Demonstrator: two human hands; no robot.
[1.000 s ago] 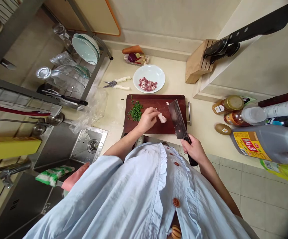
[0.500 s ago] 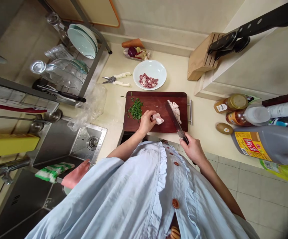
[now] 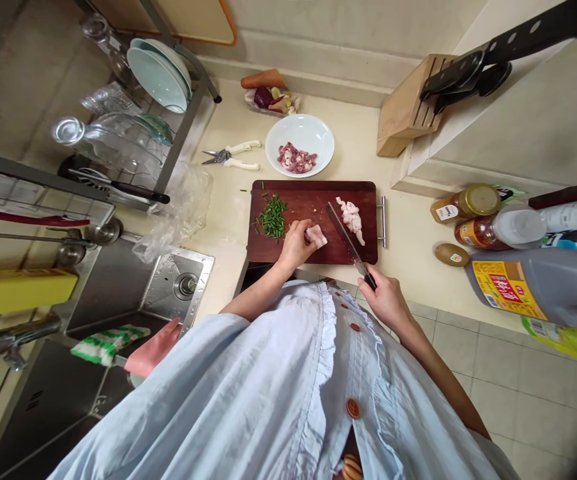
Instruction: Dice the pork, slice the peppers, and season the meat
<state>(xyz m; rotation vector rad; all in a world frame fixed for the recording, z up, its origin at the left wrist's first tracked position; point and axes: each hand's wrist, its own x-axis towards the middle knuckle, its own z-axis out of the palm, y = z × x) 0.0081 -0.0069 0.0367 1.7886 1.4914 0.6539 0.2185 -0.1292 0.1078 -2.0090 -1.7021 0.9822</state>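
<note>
- Dark red wooden cutting board (image 3: 313, 199) lies on the cream counter (image 3: 408, 227), with its metal handle at the right end.
- Left hand (image 3: 296, 244) rests on the near part of the board. Its fingers are curled and pinch a piece of pale meat (image 3: 317, 235), which is pressed against the wood.
- Right hand (image 3: 386, 300) is closed fully around the dark handle of a cleaver (image 3: 344, 233). The blade stands edge-down on the board, just right of the held piece and not visibly touching it.
- Cut meat pile (image 3: 351, 216) sits on the board, right of the blade.
- Chopped greens (image 3: 272, 217) are heaped at the left end of the board.
- White bowl (image 3: 318, 128), beyond the board's far edge, contains darker meat pieces.
- Scissors (image 3: 231, 155) lie left of the bowl.
- Knife block (image 3: 403, 113) stands at the far right.
- Steel sink (image 3: 168, 287) is at the near left.
</note>
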